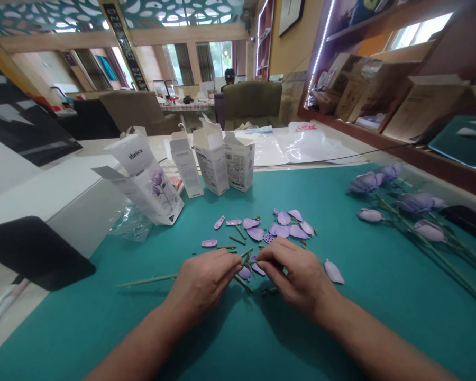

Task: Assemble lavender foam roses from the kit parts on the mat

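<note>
My left hand [206, 272] is closed, its thumb and fingertips pinching a green plastic flower stem [246, 253] with leaf-like tips. A long thin stem [146, 281] sticks out to the left from behind that hand; whether it is the same piece is hidden. Opposite, my right hand [299, 272] pinches a tiny green part at the leafy end, mostly covered by the fingertips. Just beyond the hands lie loose purple petals [282, 217], a purple ring-shaped piece [268, 238] and short green stem pieces [237, 240]. A single pale petal [333, 272] rests right of my right hand.
Purple flowers on long stems [420, 201] lie at the right. Opened white boxes [210, 159] and a larger flower-printed box [154, 185] stand at the back left, near a clear plastic bag [131, 223]. A dark tablet-like object [37, 253] is at the left of the green mat [103, 328].
</note>
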Available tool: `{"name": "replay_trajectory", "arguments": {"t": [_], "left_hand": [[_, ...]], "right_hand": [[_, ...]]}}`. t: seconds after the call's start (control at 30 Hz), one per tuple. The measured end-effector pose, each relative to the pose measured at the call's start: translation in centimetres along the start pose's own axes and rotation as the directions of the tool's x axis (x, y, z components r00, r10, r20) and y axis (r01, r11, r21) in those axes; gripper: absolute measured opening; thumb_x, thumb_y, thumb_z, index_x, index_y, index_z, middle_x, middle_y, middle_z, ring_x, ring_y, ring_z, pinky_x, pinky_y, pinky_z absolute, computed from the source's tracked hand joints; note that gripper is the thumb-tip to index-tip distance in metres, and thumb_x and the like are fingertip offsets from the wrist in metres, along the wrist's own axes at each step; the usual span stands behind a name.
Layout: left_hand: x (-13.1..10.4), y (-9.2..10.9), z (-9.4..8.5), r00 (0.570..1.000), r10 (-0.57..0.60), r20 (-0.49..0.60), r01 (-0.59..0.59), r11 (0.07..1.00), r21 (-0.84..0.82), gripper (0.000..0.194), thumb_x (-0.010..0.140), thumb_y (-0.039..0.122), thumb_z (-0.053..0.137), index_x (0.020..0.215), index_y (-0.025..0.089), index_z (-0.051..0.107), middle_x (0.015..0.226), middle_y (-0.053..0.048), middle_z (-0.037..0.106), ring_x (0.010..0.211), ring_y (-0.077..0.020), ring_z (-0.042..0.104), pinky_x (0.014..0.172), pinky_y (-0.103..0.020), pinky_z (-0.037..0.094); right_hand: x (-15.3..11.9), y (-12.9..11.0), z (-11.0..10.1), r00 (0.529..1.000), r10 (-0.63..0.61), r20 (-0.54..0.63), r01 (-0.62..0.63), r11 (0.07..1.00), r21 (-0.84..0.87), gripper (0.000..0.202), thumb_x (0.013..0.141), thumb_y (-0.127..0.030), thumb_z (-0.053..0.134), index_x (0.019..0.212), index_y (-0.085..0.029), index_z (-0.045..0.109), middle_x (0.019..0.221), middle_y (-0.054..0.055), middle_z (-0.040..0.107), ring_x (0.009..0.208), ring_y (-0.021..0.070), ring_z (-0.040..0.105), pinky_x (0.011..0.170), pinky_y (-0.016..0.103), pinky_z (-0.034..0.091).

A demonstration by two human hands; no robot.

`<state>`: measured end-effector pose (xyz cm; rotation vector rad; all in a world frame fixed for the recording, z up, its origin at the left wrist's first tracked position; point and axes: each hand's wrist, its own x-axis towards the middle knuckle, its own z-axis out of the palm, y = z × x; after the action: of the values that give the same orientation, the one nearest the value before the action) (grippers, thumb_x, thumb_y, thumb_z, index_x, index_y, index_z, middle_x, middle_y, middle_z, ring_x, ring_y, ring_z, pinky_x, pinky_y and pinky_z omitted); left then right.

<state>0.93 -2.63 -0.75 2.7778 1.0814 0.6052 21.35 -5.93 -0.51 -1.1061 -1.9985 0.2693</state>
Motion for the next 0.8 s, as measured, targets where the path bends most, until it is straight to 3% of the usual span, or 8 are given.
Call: {"name": "replay_trajectory", "arguments": {"t": [0.53, 0.8], "left_hand": [[0.02, 0.13, -0.03, 0.999, 0.021, -0.028, -0.020, 0.999, 0.027, 0.042, 0.099, 0.033, 0.026, 0.082, 0.018, 0.061, 0.066, 0.000, 0.056, 0.060, -0.0113, 0.051, 0.054, -0.021, 0.036], [-0.04, -0.05, 0.16, 1.000, 0.009, -0.015, -0.009, 1.000, -0.002, 0.042, 0.100, 0.034, 0.026, 0.087, 0.019, 0.063, 0.070, -0.002, 0.061, 0.064, -0.0132, 0.056, 0.056, -0.022, 0.038]], "right_hand": [[0.08, -0.13, 0.01, 0.999, 0.036, -0.009, -0.036, 0.999, 0.010, 0.013, 0.087, -0.014, 0.050, 0.078, -0.019, 0.058, 0.072, 0.002, 0.061, 0.064, 0.0135, 0.056, 0.058, 0.024, 0.043], [0.09, -0.12, -0.07, 1.000, -0.019, 0.003, 0.019, 0.999, -0.027, 0.013, 0.087, -0.013, 0.048, 0.081, -0.018, 0.058, 0.073, 0.004, 0.062, 0.066, 0.0143, 0.057, 0.059, 0.025, 0.044]]}}
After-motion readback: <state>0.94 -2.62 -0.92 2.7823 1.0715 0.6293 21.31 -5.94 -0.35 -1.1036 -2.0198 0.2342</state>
